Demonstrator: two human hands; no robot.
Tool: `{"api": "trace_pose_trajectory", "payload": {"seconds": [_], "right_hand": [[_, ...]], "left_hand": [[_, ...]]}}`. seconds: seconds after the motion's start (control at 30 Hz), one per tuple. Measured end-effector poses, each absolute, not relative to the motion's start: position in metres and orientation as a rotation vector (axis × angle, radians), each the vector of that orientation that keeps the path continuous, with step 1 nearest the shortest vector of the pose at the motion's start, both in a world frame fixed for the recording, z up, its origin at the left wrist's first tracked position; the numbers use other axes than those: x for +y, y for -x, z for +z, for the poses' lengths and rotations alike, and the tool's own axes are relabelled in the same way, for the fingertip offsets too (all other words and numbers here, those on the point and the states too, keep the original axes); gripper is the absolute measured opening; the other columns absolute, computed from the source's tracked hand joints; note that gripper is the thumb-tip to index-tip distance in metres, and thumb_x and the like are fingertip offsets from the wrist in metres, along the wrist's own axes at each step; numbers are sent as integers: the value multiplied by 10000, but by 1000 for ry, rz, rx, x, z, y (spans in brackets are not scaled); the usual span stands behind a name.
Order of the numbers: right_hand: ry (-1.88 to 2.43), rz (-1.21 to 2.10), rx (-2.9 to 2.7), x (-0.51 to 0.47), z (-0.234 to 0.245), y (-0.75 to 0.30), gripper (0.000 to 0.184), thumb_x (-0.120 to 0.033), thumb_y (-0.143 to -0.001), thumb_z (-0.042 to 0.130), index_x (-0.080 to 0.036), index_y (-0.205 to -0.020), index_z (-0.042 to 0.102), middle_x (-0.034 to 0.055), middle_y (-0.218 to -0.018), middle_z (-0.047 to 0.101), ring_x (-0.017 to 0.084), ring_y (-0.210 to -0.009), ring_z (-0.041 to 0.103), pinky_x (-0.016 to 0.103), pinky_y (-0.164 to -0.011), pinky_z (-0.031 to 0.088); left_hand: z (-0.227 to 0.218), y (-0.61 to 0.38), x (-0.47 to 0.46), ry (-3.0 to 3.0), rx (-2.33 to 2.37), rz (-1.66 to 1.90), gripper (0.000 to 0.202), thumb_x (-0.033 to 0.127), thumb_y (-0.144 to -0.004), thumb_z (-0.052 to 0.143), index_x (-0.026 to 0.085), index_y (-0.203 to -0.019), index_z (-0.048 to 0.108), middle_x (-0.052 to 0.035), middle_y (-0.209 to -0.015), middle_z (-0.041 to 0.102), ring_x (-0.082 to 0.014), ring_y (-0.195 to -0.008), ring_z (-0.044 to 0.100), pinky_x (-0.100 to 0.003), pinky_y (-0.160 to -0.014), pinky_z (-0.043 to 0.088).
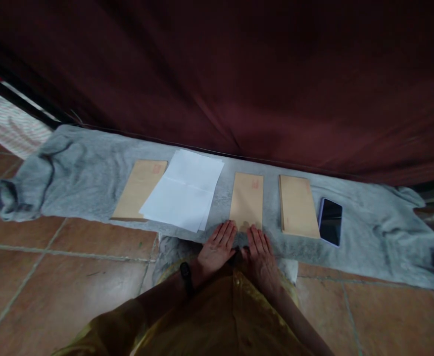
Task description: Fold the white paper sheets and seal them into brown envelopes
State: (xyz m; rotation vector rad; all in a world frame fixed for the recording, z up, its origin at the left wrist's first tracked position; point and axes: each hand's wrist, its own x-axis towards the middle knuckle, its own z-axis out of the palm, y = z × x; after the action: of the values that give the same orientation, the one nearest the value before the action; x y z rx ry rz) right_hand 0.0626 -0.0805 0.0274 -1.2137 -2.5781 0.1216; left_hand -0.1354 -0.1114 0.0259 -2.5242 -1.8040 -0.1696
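My left hand (217,248) and right hand (260,253) are resting flat, fingers extended and unclenched, fingertips meeting the near edge of the middle envelope (247,198); this is lying on the grey cloth (90,170), between the white sheets (187,190) and the envelope stack (299,205)

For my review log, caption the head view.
Left hand and right hand at the near end of a brown envelope beside white sheets.

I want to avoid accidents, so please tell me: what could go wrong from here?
The middle envelope lies on wrinkled grey cloth, so it might slide. The white paper sheets partly overlap the leftmost envelope; pulling it could drag them. The smartphone lies close beside the rightmost envelopes and may get knocked.
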Motion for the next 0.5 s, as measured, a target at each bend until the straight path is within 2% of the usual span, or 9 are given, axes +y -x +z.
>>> {"api": "trace_pose_trajectory", "payload": {"seconds": [0.13, 0.3, 0.5], "right_hand": [[1142, 152, -2625, -79, 22, -53, 589, -268, -1016, 412, -79, -1564, 306, 176, -1579, 409, 290, -1488, 331, 504, -1202, 332], [1155, 103, -2619, -79, 17, -53, 589, -222, -997, 404, -84, -1563, 314, 154, -1582, 412, 289, -1462, 373, 492, -1196, 337], [1192, 95, -2622, -79, 24, -53, 589, -181, -963, 414, -99, -1545, 369, 134, -1557, 458, 289, -1435, 409, 491, -1200, 322]], "left_hand": [[27, 135, -111, 2526, -1828, -166, 674, 438, -978, 511, 56, -1520, 391, -169, -1608, 363, -285, -1515, 294, -425, -1237, 299], [30, 133, -111, 2505, -1855, -192, 640, 454, -989, 491, 88, -1509, 421, -157, -1594, 404, -283, -1498, 341, -431, -1231, 300], [33, 124, -109, 2499, -1884, -203, 670, 482, -963, 545, 122, -1514, 418, -168, -1609, 376, -311, -1492, 348, -452, -1215, 315]]}}
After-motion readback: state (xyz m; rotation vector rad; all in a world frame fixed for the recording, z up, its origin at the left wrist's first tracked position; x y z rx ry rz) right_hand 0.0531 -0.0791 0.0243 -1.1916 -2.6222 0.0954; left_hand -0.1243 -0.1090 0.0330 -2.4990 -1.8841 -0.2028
